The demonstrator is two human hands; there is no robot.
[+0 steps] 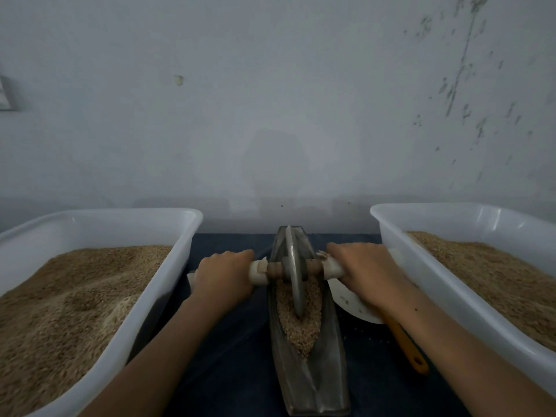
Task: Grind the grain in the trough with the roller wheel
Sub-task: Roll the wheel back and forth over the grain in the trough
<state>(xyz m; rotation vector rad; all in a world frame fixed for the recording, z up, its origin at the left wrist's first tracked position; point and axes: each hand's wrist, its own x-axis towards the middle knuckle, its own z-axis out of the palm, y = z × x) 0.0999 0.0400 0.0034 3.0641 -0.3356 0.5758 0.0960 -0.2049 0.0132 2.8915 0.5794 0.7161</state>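
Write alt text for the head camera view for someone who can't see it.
Left hand and right hand grip the axle handles of a roller wheel standing in a grain-filled metal trough. White tubs of grain sit on both sides.

A dark blue table [234, 341] is pushed against the wall. On it are set a metal trough [313, 380] in the middle, a white tub [156, 296] each side [451, 284], plus what's probably a white plate [349, 302] and an orange handle [406, 341].
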